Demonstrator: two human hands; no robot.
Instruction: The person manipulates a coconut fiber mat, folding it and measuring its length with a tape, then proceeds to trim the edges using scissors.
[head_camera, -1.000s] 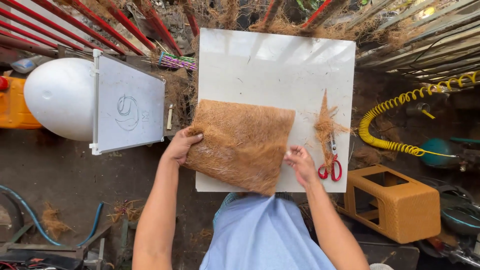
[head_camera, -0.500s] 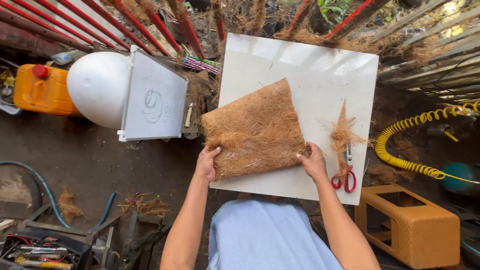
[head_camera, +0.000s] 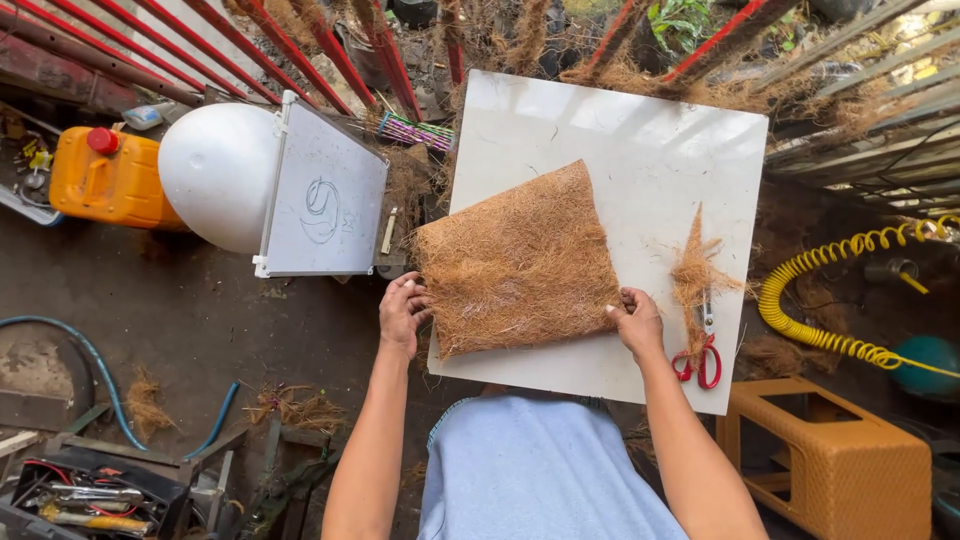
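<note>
Hands — left (head_camera: 403, 312), right (head_camera: 637, 320) — gripping fibre mat (head_camera: 520, 262) on white board (head_camera: 640, 150).

I wear a plain light-blue shirt with short sleeves. My forearms are bare, and my left hand (head_camera: 402, 313) and right hand (head_camera: 638, 320) wear no gloves.

Sign board: a small white rectangular board (head_camera: 323, 190) with a pale metal frame stood tilted left of the white tabletop (head_camera: 640, 150), leaning against a white dome-shaped object (head_camera: 215, 170).
Board marking: a dark hand-drawn mark sat near its centre.
Container: an orange plastic jerrycan (head_camera: 110, 180) with a red cap stood just left of the dome.
Screens: none visible.
</note>
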